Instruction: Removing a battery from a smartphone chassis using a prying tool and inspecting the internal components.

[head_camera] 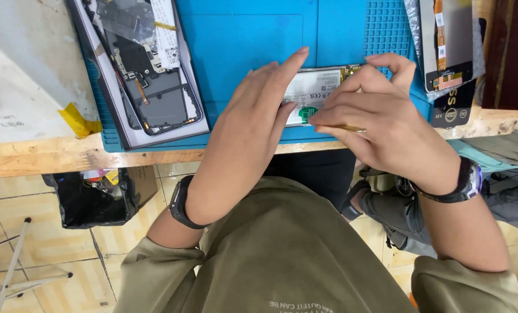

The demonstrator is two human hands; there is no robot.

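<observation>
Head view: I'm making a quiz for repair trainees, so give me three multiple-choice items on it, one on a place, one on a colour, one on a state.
1. Where does the opened phone lie relative to the hands?
A. To the picture's left, on the mat
B. On the floor
C. Under the right hand

2. What colour is the mat?
A. Red
B. Blue
C. White

3. What does the right hand do?
A. Lies flat and empty
B. Pinches a thin tool over the battery
C. Hangs below the bench

Answers: 1 A, the phone lies back-off at the mat's left end. 2 B, the ribbed mat is blue throughout. 3 B, thumb and fingers close on a thin yellowish tool by the battery, while the left hand rests its fingers on the battery.
</observation>
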